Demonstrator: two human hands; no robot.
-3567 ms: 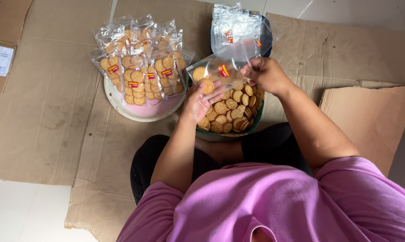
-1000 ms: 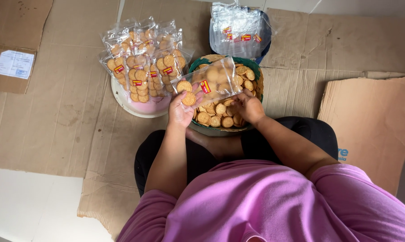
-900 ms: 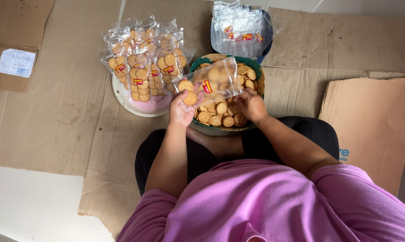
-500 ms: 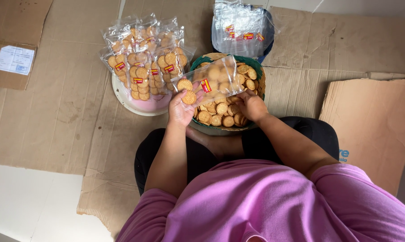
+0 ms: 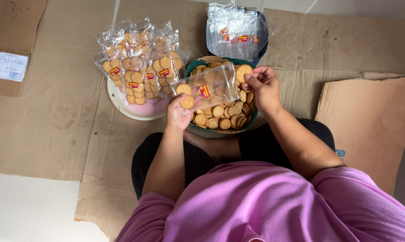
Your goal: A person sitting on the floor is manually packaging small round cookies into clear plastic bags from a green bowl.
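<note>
My left hand (image 5: 180, 112) grips the left end of a clear plastic bag (image 5: 213, 85) with a red and yellow label, with two round biscuits (image 5: 185, 96) at its fingers. My right hand (image 5: 260, 85) pinches one round biscuit (image 5: 243, 71) at the bag's right end. Both hands hover over a green bowl (image 5: 252, 120) full of loose round biscuits (image 5: 222, 116). I sit cross-legged in a pink shirt and dark trousers.
A pink and white basin (image 5: 122, 101) at the left holds several filled biscuit packets (image 5: 140, 62). A dark blue container (image 5: 261, 40) behind the bowl holds empty clear bags (image 5: 234, 29). Flattened cardboard (image 5: 54, 112) covers the floor; a box with a paper label (image 5: 7, 66) lies far left.
My right hand has lifted from the bowl's biscuits to the bag's right end, now pinching one biscuit. My left hand still grips the bag over the bowl.
</note>
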